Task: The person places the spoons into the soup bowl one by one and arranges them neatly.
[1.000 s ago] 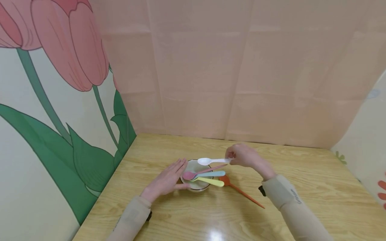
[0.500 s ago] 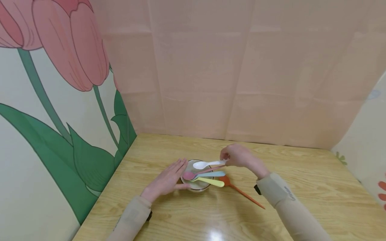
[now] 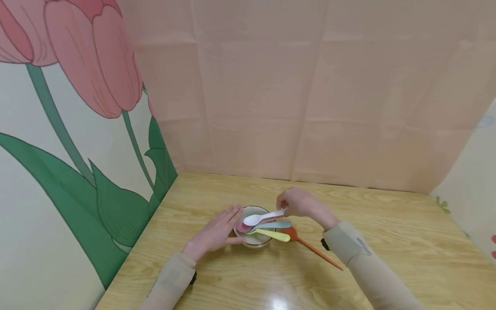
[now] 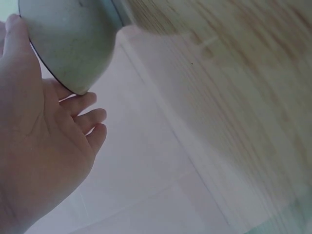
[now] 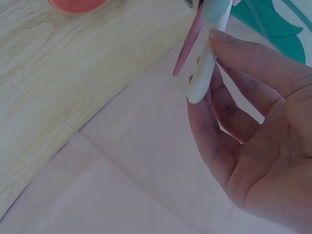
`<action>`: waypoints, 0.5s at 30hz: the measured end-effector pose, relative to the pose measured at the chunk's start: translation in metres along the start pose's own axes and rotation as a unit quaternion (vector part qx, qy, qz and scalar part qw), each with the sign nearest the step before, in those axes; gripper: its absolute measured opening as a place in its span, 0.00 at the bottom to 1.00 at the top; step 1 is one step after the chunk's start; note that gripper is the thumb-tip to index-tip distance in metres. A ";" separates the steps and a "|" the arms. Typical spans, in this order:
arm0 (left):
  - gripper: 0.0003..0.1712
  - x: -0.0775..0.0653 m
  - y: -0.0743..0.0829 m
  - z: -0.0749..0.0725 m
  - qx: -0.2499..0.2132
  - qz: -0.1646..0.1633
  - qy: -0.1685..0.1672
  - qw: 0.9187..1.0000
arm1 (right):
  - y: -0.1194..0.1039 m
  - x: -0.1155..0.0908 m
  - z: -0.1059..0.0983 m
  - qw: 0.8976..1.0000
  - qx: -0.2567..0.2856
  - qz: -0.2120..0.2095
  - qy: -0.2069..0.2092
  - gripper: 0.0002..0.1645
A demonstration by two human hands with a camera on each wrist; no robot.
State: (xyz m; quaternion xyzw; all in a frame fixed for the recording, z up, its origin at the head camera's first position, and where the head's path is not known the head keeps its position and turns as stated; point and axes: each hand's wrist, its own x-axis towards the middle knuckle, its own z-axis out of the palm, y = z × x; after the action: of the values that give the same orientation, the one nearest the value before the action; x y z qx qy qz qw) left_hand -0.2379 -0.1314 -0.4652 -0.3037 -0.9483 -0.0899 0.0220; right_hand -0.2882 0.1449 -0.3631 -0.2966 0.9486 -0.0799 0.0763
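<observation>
A pale bowl [image 3: 253, 246] with a dark rim stands on the table. My left hand [image 3: 213, 232] rests against its left side, fingers extended and thumb apart; in the left wrist view the thumb touches the rim of the bowl [image 4: 68, 44]. Above the bowl, my right hand [image 3: 304, 202] pinches the handle end of a white spoon [image 3: 253, 220], whose head lies over the pink spoon [image 3: 242, 228]. A light blue spoon [image 3: 280, 224] and a yellow spoon [image 3: 275, 235] lean in the bowl, handles over the right rim. The right wrist view shows the white handle [image 5: 201, 85] between thumb and fingers.
An orange-red long-handled spoon [image 3: 317, 254] lies on the table right of the bowl, its round head close to the yellow handle. A pink sheet [image 3: 248, 86] hangs behind the wooden table [image 3: 407, 241]. A tulip-printed panel [image 3: 112, 193] stands at the left.
My right hand has moved left and slightly down, bringing the white spoon from the bowl's back edge over the pink spoon. The left hand stays against the bowl.
</observation>
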 end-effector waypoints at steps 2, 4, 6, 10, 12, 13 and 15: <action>0.57 0.000 0.000 0.000 -0.001 0.001 0.002 1.000 | -0.001 0.001 0.002 1.000 0.001 -0.001 0.002 0.09; 0.57 0.000 0.000 0.001 0.000 0.002 0.003 1.000 | -0.002 0.002 0.002 1.000 0.004 -0.003 0.002 0.09; 0.57 0.000 -0.001 0.001 0.001 0.005 0.006 1.000 | -0.004 0.004 0.003 1.000 0.005 -0.003 0.002 0.09; 0.57 0.000 -0.001 0.001 0.000 0.011 0.013 1.000 | -0.006 0.006 0.003 1.000 0.008 -0.004 -0.001 0.08; 0.57 0.000 0.000 0.001 -0.002 0.013 0.016 1.000 | -0.007 0.008 0.004 1.000 0.009 -0.004 -0.001 0.08; 0.57 0.000 0.000 0.001 -0.001 0.013 0.015 1.000 | -0.008 0.009 0.005 1.000 0.008 -0.003 -0.002 0.08; 0.57 0.000 0.000 0.001 0.000 0.012 0.015 1.000 | -0.009 0.010 0.005 1.000 0.008 -0.003 -0.002 0.08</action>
State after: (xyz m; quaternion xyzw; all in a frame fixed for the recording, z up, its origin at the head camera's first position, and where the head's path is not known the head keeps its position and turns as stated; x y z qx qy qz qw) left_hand -0.2385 -0.1312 -0.4665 -0.3135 -0.9441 -0.0944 0.0375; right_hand -0.2907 0.1315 -0.3676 -0.2993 0.9467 -0.0875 0.0803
